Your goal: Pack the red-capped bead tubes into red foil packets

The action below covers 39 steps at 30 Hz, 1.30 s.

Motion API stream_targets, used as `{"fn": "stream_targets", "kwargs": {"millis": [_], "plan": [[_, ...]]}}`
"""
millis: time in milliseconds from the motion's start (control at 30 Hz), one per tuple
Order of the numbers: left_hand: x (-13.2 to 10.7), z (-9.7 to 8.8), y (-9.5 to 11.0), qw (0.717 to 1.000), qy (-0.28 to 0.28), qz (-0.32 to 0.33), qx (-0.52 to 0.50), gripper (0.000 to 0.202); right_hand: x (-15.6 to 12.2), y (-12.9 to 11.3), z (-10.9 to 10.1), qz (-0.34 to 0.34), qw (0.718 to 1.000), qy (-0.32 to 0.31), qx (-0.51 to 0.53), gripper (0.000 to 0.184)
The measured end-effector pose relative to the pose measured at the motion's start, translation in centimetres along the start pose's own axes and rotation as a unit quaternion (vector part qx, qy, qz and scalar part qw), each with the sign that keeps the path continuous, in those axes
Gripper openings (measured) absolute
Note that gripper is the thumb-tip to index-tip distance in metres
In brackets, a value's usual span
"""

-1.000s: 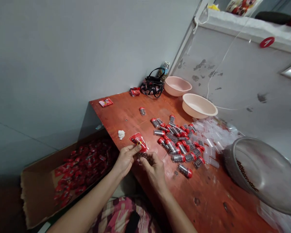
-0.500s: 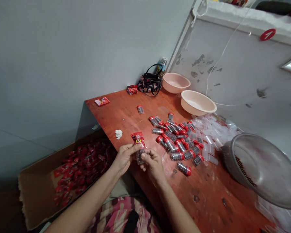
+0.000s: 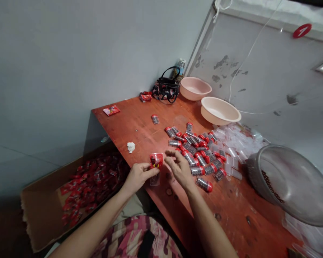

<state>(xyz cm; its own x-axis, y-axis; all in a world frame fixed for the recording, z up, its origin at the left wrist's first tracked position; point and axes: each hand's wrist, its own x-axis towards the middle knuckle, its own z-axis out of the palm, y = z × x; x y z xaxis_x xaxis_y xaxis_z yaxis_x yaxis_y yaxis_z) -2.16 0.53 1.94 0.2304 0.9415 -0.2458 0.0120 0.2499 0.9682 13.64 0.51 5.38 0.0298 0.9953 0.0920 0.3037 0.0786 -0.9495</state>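
Observation:
Pinched between the thumb and fingers of my left hand (image 3: pixel 140 175) is a small red printed plastic packet (image 3: pixel 156 158), its clear lower end hanging over the table near the front edge. My right hand (image 3: pixel 179 168) is just to the right of the packet, apart from it, with thumb and fingers parted and nothing seen in them. Beyond the right hand lies a heap of clear tubes with red caps (image 3: pixel 190 157), filled with small dark balls. One such tube (image 3: pixel 204 184) lies nearest to my right wrist.
A cardboard box (image 3: pixel 40 204) of red packets stands below the table's left edge. Two pale basins (image 3: pixel 220 111), a flowered handbag (image 3: pixel 165 89) and a bottle are at the back. Empty clear tubes (image 3: pixel 233 143) and a grey tub (image 3: pixel 258 179) with brown balls lie right.
My right hand has let go of the packet and moved up and to the right. The left hand still holds the packet, now turned more upright.

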Motion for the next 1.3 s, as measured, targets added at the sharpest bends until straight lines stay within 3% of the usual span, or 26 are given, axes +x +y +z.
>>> {"fn": "stream_targets", "kwargs": {"millis": [67,167,233,300,400,467,533,600,700,900,1133,1300], "plan": [[-0.1,0.1,0.2,0.996,-0.034,0.031,0.080,0.024,1.1,-1.1,-0.7,-0.040,0.997,-0.056,-0.027,0.022],[-0.2,0.5,0.2,0.990,-0.033,0.052,0.130,0.030,2.0,-1.7,-0.4,-0.053,0.986,-0.149,-0.056,0.013],[-0.3,0.7,0.0,0.991,-0.031,0.055,0.121,0.032,2.1,-1.4,0.4,-0.053,0.989,-0.119,-0.068,0.015],[-0.3,0.9,-0.3,0.996,-0.039,0.041,0.068,0.030,2.1,-0.9,1.2,-0.044,0.997,-0.049,-0.050,0.016],[-0.4,1.0,-0.6,0.995,-0.036,-0.021,-0.086,0.023,1.9,-0.2,1.6,-0.014,0.999,0.038,0.035,0.014],[-0.4,0.9,-0.6,0.977,-0.009,-0.058,-0.207,0.023,1.2,0.1,1.4,0.003,0.994,0.081,0.077,0.015],[-0.2,0.7,-0.4,0.951,0.023,-0.065,-0.300,0.023,-0.1,0.4,1.1,0.029,0.991,0.077,0.101,0.021],[0.0,0.6,-0.1,0.933,0.037,-0.051,-0.355,0.021,-1.7,1.0,1.3,0.075,0.986,0.021,0.147,0.025],[0.3,0.8,0.3,0.921,0.031,-0.037,-0.387,0.017,-3.6,1.8,2.2,0.137,0.963,-0.036,0.231,0.028],[0.5,1.1,0.3,0.916,0.021,-0.039,-0.398,0.020,-4.4,2.3,3.5,0.154,0.954,0.019,0.257,0.021],[0.5,1.5,-0.3,0.924,0.075,-0.043,-0.372,0.020,-5.0,2.3,3.9,0.138,0.959,0.063,0.240,0.018],[0.0,2.0,-0.4,0.921,0.030,-0.050,-0.386,0.016,-5.3,2.2,4.0,0.149,0.955,0.060,0.249,0.016]]}}
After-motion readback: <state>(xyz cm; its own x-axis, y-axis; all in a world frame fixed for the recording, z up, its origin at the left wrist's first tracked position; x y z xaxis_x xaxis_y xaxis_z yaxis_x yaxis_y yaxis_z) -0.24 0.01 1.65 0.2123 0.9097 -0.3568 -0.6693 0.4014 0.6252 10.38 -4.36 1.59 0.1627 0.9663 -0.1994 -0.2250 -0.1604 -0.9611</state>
